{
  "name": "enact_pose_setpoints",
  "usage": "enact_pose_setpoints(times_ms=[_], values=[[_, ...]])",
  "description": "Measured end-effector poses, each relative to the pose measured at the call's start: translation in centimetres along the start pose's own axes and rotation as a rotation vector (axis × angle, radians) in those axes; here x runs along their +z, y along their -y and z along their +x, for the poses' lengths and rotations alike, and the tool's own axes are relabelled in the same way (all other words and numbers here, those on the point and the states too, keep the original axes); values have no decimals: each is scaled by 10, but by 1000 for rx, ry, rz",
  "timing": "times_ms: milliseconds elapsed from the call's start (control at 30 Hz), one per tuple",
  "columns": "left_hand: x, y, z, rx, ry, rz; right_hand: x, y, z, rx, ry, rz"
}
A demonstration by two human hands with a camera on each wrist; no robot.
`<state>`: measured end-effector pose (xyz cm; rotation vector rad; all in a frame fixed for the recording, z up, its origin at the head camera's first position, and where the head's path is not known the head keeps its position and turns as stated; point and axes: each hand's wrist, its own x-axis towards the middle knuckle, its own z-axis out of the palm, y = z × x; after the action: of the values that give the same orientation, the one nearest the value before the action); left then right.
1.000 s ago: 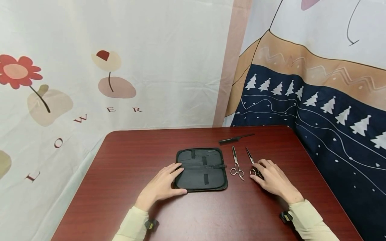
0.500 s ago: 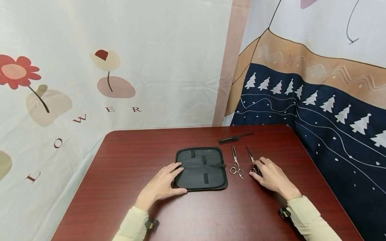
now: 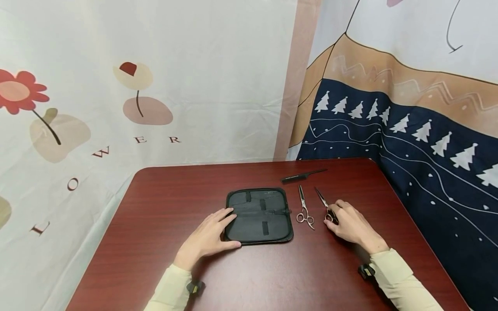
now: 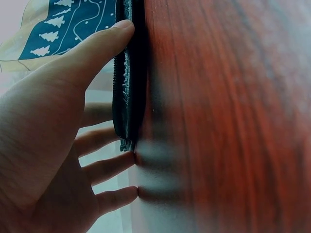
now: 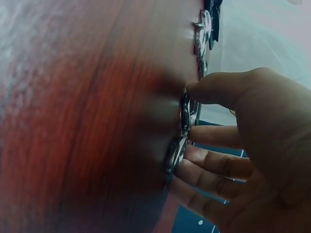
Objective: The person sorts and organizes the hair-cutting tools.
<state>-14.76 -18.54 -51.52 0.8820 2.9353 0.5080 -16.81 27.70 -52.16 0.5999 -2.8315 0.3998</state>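
A black zip case [image 3: 249, 224] with elastic loops lies flat on the table. My left hand [image 3: 208, 233] rests at its left side, thumb along the front edge and fingers spread beside the corner. In the left wrist view, the thumb touches the zipped edge of the case [image 4: 127, 82], and fingertips reach the table. My right hand [image 3: 352, 224] pinches the handles of a pair of scissors [image 3: 322, 198], whose blades point away. In the right wrist view, thumb and fingers close about the finger rings of the scissors [image 5: 186, 114]. The palm hides part of the handles in the head view.
Between the case and my right hand lies a second pair of silver scissors [image 3: 303, 207], perhaps thinning shears. A black tail comb [image 3: 299, 177] lies farther back. The reddish-brown table [image 3: 175, 185] meets patterned cloth hangings [image 3: 218, 86] behind and at the right.
The scissors at my right hand have turned slightly, their tips swinging left. My right hand has shifted a little around the handles. My left hand and the case stay put.
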Motion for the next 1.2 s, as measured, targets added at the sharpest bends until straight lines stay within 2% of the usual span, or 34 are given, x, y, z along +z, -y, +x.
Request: enact_pose_setpoints(times_ms=[233, 433, 733, 1033, 1200], values=[[1, 0, 0, 4, -7, 1, -3, 0, 1, 41, 10, 35], [1, -1, -1, 22, -37, -9, -2, -2, 1, 31, 4, 31], [-1, -3, -1, 8, -18, -4, 0, -4, 2, 37, -6, -1], [-2, -4, -1, -4, -10, -7, -4, -5, 8, 42, 35, 9], [-2, -3, -2, 14, -23, -8, -7, -4, 11, 42, 53, 11]])
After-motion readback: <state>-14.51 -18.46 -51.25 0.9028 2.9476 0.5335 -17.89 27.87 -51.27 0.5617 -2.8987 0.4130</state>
